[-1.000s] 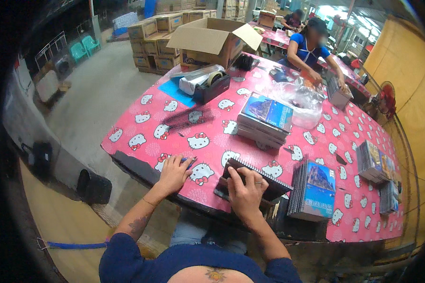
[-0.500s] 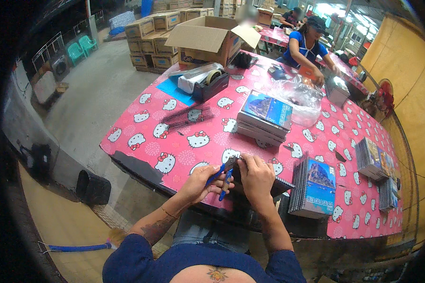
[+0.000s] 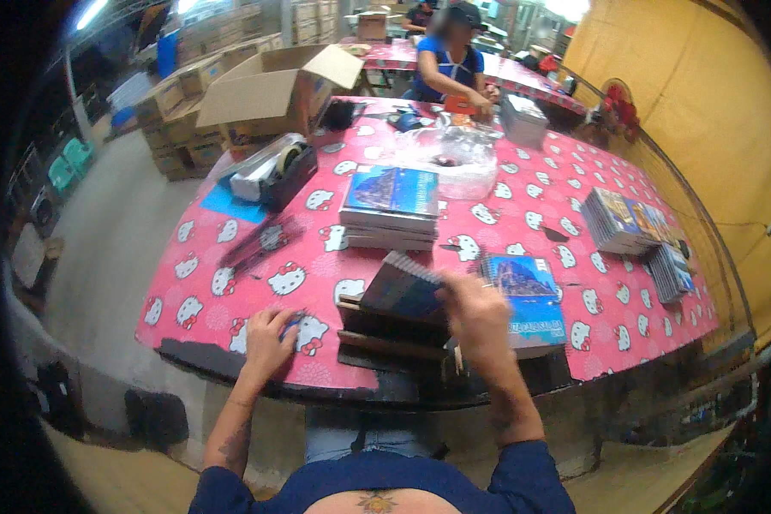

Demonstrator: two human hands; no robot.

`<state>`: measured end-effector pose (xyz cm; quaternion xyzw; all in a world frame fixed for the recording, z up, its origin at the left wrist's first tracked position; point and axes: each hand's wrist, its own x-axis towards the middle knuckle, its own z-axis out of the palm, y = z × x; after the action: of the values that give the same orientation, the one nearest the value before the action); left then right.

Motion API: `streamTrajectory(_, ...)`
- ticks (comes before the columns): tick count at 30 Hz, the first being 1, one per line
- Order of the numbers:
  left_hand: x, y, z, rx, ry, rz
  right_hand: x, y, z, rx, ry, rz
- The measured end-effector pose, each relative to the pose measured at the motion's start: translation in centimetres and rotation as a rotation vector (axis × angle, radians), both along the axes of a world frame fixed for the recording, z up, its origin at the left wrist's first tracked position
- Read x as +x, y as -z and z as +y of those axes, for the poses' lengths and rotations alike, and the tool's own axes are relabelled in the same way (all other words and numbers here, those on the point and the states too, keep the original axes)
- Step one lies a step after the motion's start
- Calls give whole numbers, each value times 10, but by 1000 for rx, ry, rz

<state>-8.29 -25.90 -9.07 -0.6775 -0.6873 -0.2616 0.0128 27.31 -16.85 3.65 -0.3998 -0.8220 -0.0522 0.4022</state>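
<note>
My right hand (image 3: 480, 319) grips a dark spiral-bound booklet (image 3: 401, 287) by its right edge and holds it tilted above a low dark stack on wooden strips (image 3: 385, 341) at the table's near edge. My left hand (image 3: 268, 338) rests on the pink patterned tablecloth (image 3: 231, 283) to the left, fingers curled around a small blue object (image 3: 294, 321), too small to identify. Just right of my right hand lies a stack of booklets with a blue picture cover (image 3: 527, 295).
Mid-table stands another stack of blue-covered booklets (image 3: 391, 206), with a tape dispenser (image 3: 274, 171), dark strips (image 3: 261, 242) and an open cardboard box (image 3: 274, 86) to the left. A clear plastic bag (image 3: 454, 158) lies beyond. More stacks (image 3: 625, 218) sit right. A person in blue (image 3: 450, 64) works opposite.
My hands were together over the dark stack half a second ago. The left hand has moved left onto the cloth with the blue object; the right hand has lifted the spiral-bound booklet.
</note>
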Motion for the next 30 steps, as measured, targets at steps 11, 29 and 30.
streamTrajectory(11, 10, -1, 39, 129, -12, -221, 158, 51, 50, -374, 937, -83)
streamTrajectory(29, 96, -41, 262, 547, 486, 357, 34, 47, -3, -274, -31, 49)
streamTrajectory(30, 96, -43, 257, 556, 498, 368, 21, 48, -12, -365, -52, 0)
